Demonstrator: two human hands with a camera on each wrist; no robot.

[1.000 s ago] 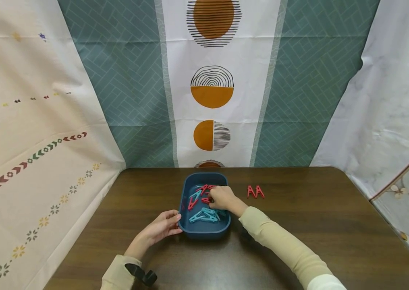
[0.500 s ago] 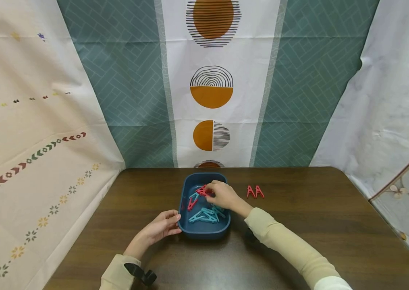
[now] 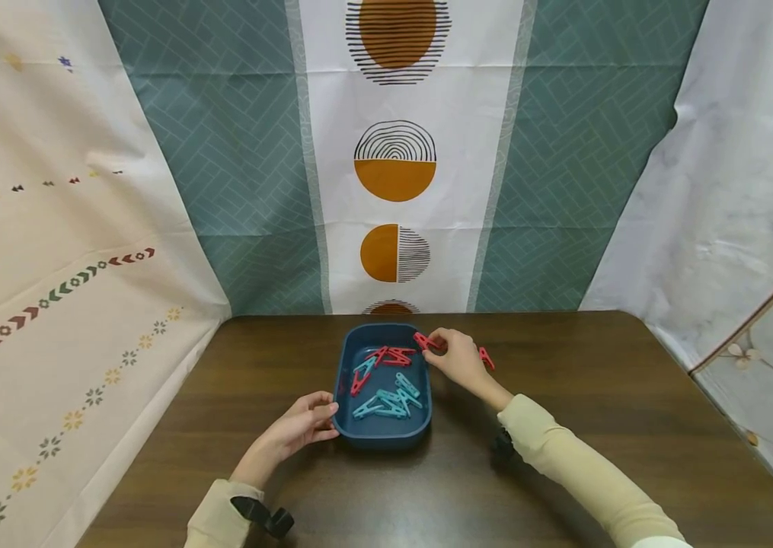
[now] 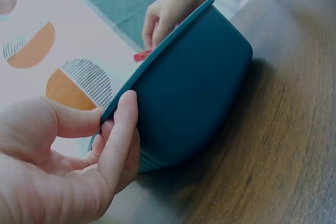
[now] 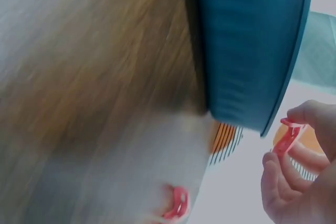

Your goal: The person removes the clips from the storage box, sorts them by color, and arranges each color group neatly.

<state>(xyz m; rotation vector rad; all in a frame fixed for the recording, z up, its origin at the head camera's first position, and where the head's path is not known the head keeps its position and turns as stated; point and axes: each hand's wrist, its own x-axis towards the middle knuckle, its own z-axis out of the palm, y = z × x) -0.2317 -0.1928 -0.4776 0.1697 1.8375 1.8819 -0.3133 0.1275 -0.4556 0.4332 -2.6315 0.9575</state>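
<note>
A dark blue tray (image 3: 347, 364) sits on the brown worktop (image 3: 605, 426), near its middle. Inside it lie several clothes pegs: teal pegs (image 3: 386, 403) toward the near end and red pegs (image 3: 389, 355) toward the far end, loosely piled and touching one another.

The left hand (image 3: 304, 422) holds the tray at its near left corner; in the left wrist view its fingers (image 4: 119, 135) curl against the outer wall while the thumb lies along the rim.

The right hand (image 3: 458, 358) is just beyond the tray's far right corner, above the worktop, and its fingers (image 5: 286, 182) pinch 1 red peg (image 3: 422, 340) that pokes out toward the tray's rim. Another red peg (image 3: 486, 358) lies on the worktop just right of that hand, partly hidden behind it.

Compared with 0.5 s ago, the right hand has come out of the tray, where it was reaching among the red pegs, and now carries its peg over the right edge. The 2 red pegs seen side by side on the worktop then are now largely covered by the hand. The left hand has kept its grip on the tray.
</note>
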